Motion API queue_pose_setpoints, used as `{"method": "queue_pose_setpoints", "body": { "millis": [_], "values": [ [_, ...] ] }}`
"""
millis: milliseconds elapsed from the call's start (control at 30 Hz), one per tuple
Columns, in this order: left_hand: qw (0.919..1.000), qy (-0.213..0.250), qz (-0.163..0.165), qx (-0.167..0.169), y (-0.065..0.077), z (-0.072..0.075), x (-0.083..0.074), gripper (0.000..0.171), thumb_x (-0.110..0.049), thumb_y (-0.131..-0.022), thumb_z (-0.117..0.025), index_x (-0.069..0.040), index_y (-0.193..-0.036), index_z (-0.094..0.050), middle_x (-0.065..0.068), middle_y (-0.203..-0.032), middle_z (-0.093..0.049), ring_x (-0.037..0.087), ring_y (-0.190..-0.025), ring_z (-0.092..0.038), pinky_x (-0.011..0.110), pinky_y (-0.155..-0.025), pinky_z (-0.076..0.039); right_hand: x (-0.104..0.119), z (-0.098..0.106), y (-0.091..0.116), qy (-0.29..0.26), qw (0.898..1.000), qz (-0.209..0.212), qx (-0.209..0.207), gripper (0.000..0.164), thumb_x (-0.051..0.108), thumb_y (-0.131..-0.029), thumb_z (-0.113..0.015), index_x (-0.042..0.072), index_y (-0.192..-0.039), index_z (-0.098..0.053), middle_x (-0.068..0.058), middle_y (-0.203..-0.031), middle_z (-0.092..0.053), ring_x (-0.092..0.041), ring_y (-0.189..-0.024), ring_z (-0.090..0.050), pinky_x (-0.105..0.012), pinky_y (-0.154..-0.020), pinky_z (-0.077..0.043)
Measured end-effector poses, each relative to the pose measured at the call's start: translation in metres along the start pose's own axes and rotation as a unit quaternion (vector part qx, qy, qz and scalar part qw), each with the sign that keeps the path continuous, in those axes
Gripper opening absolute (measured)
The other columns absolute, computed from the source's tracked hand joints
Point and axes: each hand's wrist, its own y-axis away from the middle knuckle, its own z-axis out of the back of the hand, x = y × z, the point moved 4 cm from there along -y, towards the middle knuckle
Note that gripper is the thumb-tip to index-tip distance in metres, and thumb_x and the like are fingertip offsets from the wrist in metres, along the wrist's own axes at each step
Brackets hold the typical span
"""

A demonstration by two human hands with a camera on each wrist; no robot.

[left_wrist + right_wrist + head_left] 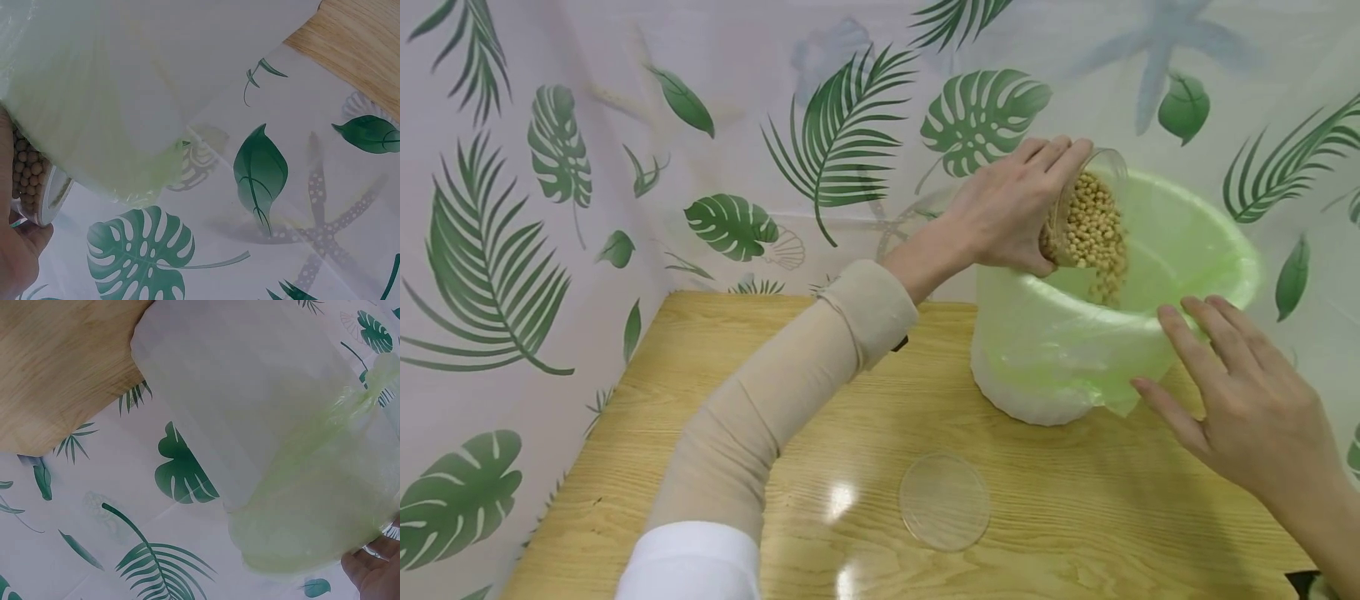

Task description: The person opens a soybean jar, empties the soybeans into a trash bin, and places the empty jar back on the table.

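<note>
While the jar (pixel 1077 218) is tilted above the mouth of the bin (pixel 1028 403), beans (pixel 1097 232) are falling from it into the bin. The left hand (pixel 1011 204) grips the jar firmly, its fingers and thumb parted as wide as the jar itself. At the near right of the bin, the right hand (pixel 1255 392) has its fingers almost straight and a little spread; they touch the green bag (pixel 1067 333) (it lines the bin and hangs over the rim). Before the bin, a clear disc (pixel 945 502) lies on the table (pixel 827 442). Behind the bin is leaf-printed cloth (pixel 737 150).
</note>
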Motion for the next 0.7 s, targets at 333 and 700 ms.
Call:
{"method": "queue_pose_setpoints", "body": {
  "millis": [333,700],
  "values": [
    [0.9997,-0.017,-0.018,-0.006,0.0009,0.0047,-0.0014,0.122,-0.071,-0.075,-0.077,-0.009,-0.164,-0.021,0.007,-0.165,-0.041,0.023,-0.154,-0.039,0.027,-0.134,-0.025,0.0007,0.0005,-0.0013,0.007,1.000,0.000,0.002,0.081,0.068,-0.106,-0.037,0.002,-0.145,-0.061,-0.032,-0.136,-0.066,-0.054,-0.124,-0.063,-0.062,-0.107,-0.054],
    [0.9995,-0.018,-0.021,-0.015,0.0005,0.0087,0.0007,0.125,-0.070,-0.074,-0.078,-0.007,-0.165,-0.021,0.009,-0.166,-0.040,0.022,-0.156,-0.038,0.028,-0.136,-0.019,0.0004,0.0004,0.0001,0.007,1.000,-0.004,0.003,0.081,0.068,-0.106,-0.037,0.001,-0.145,-0.062,-0.031,-0.137,-0.065,-0.053,-0.124,-0.062,-0.063,-0.104,-0.055]
  ]
}}
